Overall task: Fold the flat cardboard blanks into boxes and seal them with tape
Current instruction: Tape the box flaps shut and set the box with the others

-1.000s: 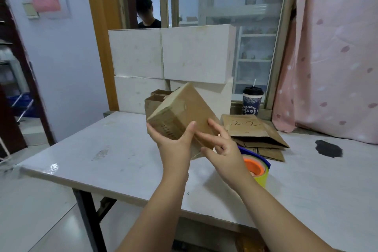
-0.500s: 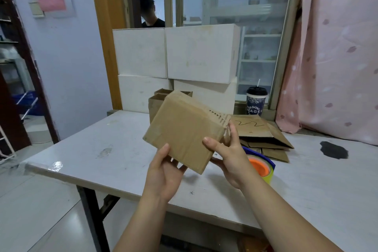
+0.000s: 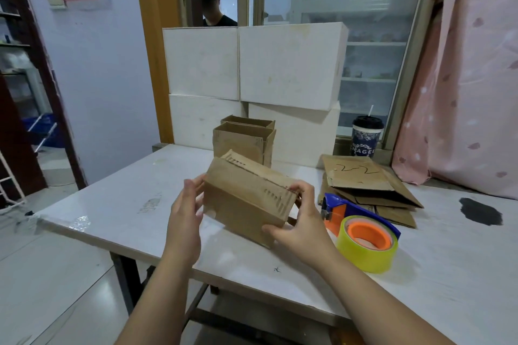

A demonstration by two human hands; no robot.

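Note:
I hold a folded brown cardboard box just above the white table, its closed side facing up and tilted. My left hand presses flat against the box's left end. My right hand grips the right end, thumb at the lower corner and fingers curled over the top edge. A tape dispenser with a yellow-green roll, orange core and blue handle lies just right of my right hand. Flat cardboard blanks are piled behind it. Two open-topped folded boxes stand behind the held box.
Stacked white boxes line the back of the table under a window. A lidded drink cup stands at the back right beside a pink curtain. A black stain marks the table at right. A person is behind the window.
The box has been turned over and lowered toward the table. My left hand shifted from under it to its left end; my right hand now wraps the right end.

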